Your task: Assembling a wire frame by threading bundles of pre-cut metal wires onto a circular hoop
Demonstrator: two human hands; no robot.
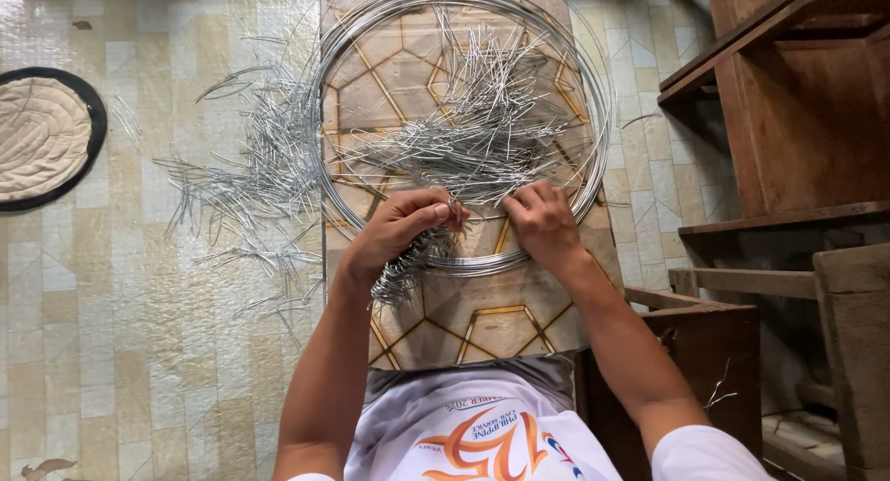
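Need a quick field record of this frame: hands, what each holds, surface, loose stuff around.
view: head camera, looking down
left hand: closed on a bundle of short wire pieces that hangs below the fist
right hand: fingertips on the pile of cut wire, grip not clear
wire coil: large ring lying flat on the board, around the pile
board: narrow, hexagon pattern, runs away from the person
scattered wire pieces: on the tiled floor, left of the board
round mat: far left on the floor
wooden furniture: right side
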